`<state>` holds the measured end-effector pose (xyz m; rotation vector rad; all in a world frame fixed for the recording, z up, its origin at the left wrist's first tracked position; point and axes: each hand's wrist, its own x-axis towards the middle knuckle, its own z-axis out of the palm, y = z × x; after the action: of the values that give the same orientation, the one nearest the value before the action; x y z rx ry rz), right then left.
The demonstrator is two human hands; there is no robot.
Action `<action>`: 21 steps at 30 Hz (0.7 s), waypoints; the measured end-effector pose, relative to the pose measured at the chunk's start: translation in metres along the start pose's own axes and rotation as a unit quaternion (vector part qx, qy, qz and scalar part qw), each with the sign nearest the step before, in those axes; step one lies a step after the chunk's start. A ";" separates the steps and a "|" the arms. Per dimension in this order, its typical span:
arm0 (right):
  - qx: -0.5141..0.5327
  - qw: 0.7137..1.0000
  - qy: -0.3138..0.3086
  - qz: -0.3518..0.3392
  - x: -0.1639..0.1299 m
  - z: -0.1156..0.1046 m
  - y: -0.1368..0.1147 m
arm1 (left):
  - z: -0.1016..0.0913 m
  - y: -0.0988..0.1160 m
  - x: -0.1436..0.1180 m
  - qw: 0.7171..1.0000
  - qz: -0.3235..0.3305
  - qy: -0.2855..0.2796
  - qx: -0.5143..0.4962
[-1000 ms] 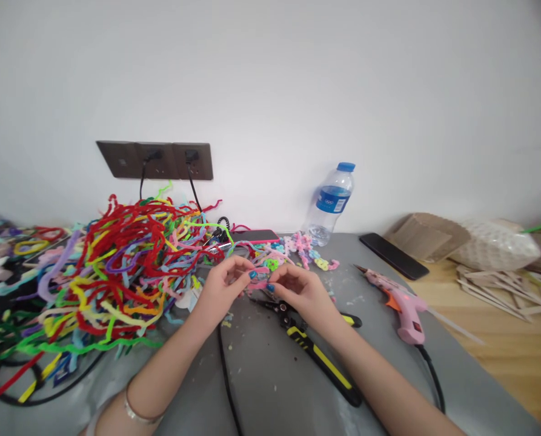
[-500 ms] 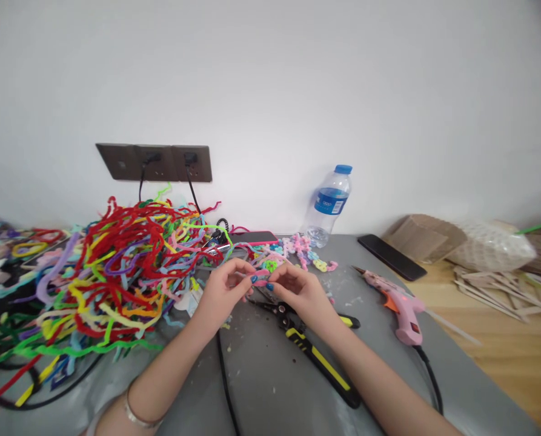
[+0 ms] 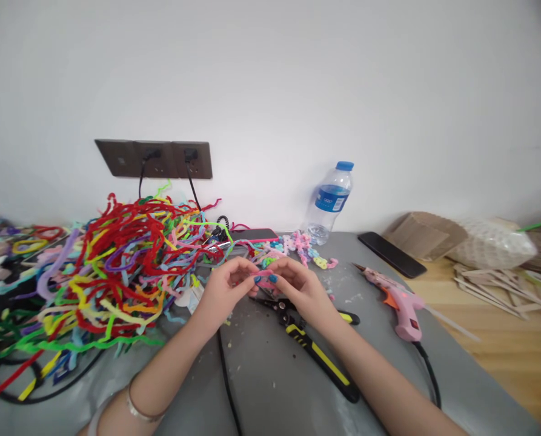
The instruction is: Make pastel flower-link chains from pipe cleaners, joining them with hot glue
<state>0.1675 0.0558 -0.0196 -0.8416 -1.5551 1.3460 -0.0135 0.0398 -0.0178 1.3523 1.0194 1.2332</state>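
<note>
Between my two hands is a short pink pipe cleaner point(image 3: 265, 280), partly covered by fingers. My left hand point(image 3: 228, 287) pinches its left part with thumb and fingertips. On the other side my right hand point(image 3: 301, 286) pinches it too, the thumbs almost meeting. Below and behind my right hand lie pliers point(image 3: 325, 363) with black and yellow handles, their jaws pointing left. Just beyond my fingers are small pastel fuzzy pieces point(image 3: 301, 243) in pink, blue and yellow.
A big tangle of coloured pipe cleaners point(image 3: 116, 272) covers the left side. At the right lie a pink glue gun point(image 3: 406, 315), a black phone point(image 3: 392, 254) and wooden sticks point(image 3: 492, 290). A water bottle point(image 3: 329, 203) leans on the wall. A black cable point(image 3: 227, 381) crosses the grey table point(image 3: 270, 399).
My thumbs have come slightly closer together on the pink pipe cleaner, and the right fingers have curled over it. The surroundings look the same, shifted slightly up by the camera.
</note>
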 end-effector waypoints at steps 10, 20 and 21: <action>-0.048 0.998 0.015 -0.034 -0.001 0.004 0.002 | 0.003 0.003 -0.001 1.000 -0.015 -0.012 -0.012; -0.046 0.998 0.015 -0.051 -0.005 0.009 0.008 | 0.006 0.001 -0.002 0.999 -0.021 0.023 -0.044; -0.044 0.997 0.019 -0.057 -0.005 0.010 0.008 | 0.007 0.001 -0.002 0.998 -0.026 0.020 -0.052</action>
<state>0.1601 0.0488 -0.0283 -0.8157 -1.6174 1.1803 -0.0071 0.0370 -0.0166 1.2179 0.9972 1.2617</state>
